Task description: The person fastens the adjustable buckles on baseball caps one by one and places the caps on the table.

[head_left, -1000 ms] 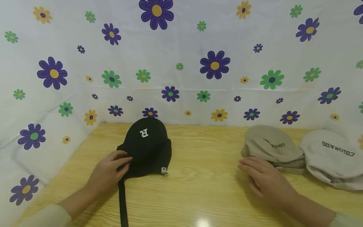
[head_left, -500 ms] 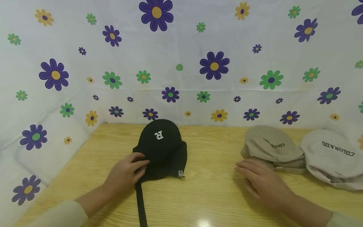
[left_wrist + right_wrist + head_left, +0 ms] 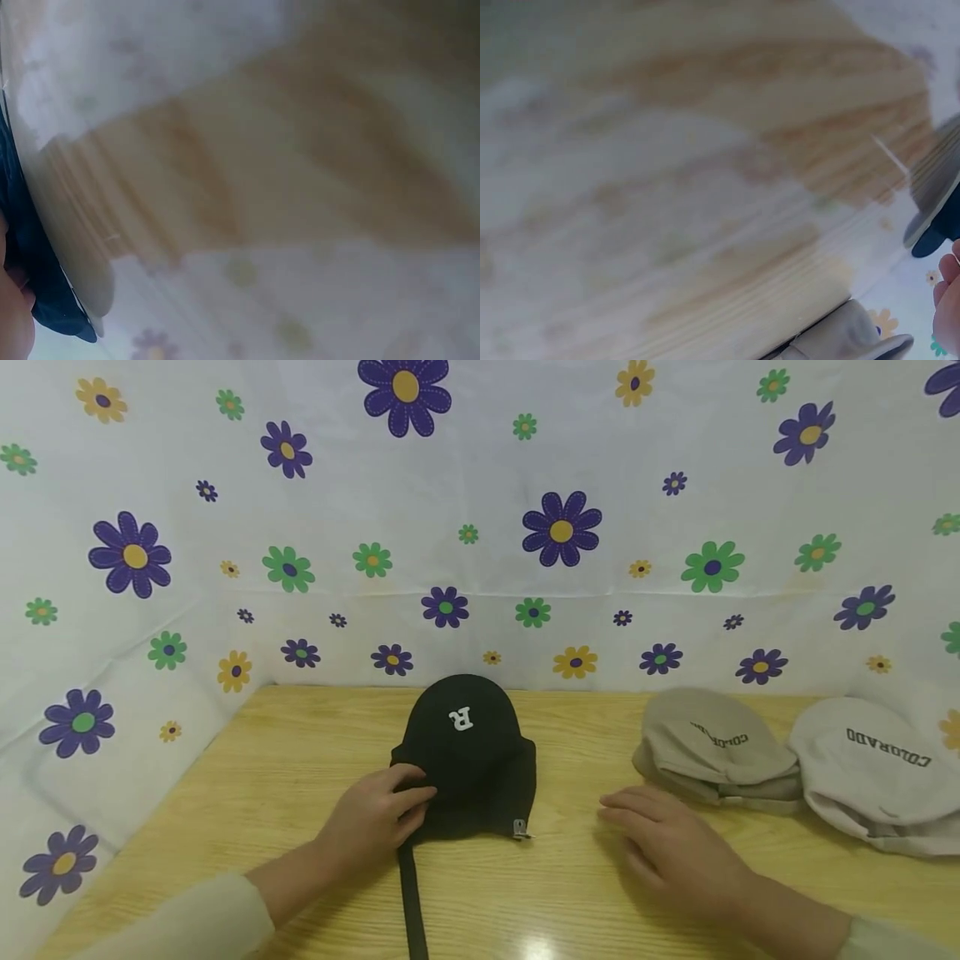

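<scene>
A black cap (image 3: pixel 468 756) with a white letter R on its crown lies on the wooden table, its strap trailing toward the front edge. The left hand (image 3: pixel 375 814) pinches the cap's left edge between thumb and fingers. At the left wrist view's border, part of the dark cap (image 3: pixel 41 270) shows beside a bit of the left hand (image 3: pixel 16 315). To the right, the right hand (image 3: pixel 675 852) hovers low over the table with relaxed fingers, holding nothing. A beige cap (image 3: pixel 705 735) lettered COLORADO sits just beyond that hand.
A whitish cap (image 3: pixel 862 768), also marked COLORADO, lies against the beige one at the far right. The table (image 3: pixel 577 743) backs onto a white cloth (image 3: pixel 465 468) printed with flowers. A small metal clasp (image 3: pixel 520 830) hangs at the black cap's right corner.
The left hand has slid the black cap rightward across the table, strap trailing along. The right hand has shifted slightly left, away from the beige cap.
</scene>
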